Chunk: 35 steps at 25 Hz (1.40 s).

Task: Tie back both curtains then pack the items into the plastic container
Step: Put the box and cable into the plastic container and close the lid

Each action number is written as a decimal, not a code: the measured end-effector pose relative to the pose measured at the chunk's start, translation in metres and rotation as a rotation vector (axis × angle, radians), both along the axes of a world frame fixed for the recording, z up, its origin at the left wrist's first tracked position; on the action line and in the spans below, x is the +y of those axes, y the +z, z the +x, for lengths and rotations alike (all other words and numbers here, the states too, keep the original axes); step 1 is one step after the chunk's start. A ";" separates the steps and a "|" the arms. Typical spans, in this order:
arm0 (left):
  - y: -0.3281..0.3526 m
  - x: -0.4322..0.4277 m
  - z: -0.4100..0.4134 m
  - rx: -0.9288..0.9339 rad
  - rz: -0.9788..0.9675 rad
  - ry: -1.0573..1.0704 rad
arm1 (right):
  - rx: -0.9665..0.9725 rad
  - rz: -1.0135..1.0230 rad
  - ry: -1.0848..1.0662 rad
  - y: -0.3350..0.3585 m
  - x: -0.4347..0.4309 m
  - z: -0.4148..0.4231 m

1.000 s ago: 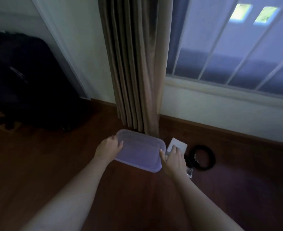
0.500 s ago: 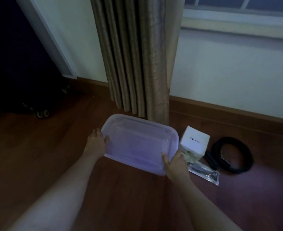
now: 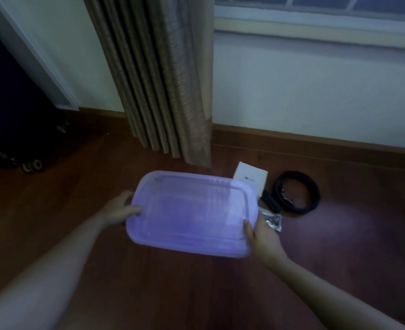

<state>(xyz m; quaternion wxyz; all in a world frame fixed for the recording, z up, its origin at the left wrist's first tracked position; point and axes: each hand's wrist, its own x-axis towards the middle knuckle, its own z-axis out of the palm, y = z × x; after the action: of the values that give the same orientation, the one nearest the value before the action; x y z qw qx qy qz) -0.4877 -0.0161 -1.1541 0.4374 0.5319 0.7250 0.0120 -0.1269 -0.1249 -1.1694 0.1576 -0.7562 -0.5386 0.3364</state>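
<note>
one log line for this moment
left hand, right hand: grip translucent purple plastic container | white cardboard box, black coil: floor, unpacked

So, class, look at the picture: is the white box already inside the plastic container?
No, the white box stands on the floor beyond the plastic container's right end, beside the coiled black cable.

Left hand (image 3: 119,210) and right hand (image 3: 264,236) grip plastic container (image 3: 192,210).

Partly hidden behind the container (image 3: 192,210): white box (image 3: 252,173) and foil packet (image 3: 271,219). Cut off at the top edge: curtain (image 3: 163,79). Too small to read: print (image 3: 249,179) on the box.
</note>
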 end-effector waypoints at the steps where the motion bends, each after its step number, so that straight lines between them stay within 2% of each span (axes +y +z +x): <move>1: 0.008 -0.013 0.021 -0.038 -0.014 -0.048 | -0.028 -0.031 -0.028 0.005 -0.022 0.020; 4: 0.019 -0.057 0.091 -0.145 -0.044 -0.171 | -0.079 -0.093 -0.149 0.012 -0.087 0.080; 9: -0.018 -0.092 0.177 -0.222 -0.059 -0.342 | -0.105 -0.072 -0.265 -0.003 -0.152 0.161; 12: -0.027 -0.108 0.203 -0.182 -0.050 -0.343 | -0.095 -0.054 -0.278 -0.017 -0.165 0.181; 16: -0.042 -0.116 0.214 -0.038 -0.103 -0.362 | -0.074 -0.058 -0.279 -0.032 -0.180 0.183; 18: -0.043 -0.113 0.219 0.063 0.006 -0.435 | -0.068 -0.057 -0.288 -0.031 -0.180 0.184; 22: -0.039 -0.104 0.234 0.111 0.247 -0.300 | -0.049 -0.057 -0.283 -0.032 -0.179 0.180; 26: -0.036 -0.102 0.243 0.146 0.189 -0.244 | -0.044 -0.076 -0.285 -0.030 -0.178 0.179; 30: -0.037 -0.096 0.252 0.040 0.160 -0.097 | -0.063 -0.097 -0.288 -0.030 -0.175 0.178; 35: -0.036 -0.082 0.260 0.020 0.170 -0.167 | -0.072 -0.125 -0.275 -0.030 -0.174 0.180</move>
<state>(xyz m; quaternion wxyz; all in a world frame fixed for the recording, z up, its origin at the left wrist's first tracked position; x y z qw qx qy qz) -0.2277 -0.0976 -1.1905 0.3832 0.6255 0.6789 0.0317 0.0535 -0.2991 -1.1998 0.1352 -0.8427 -0.4135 0.3171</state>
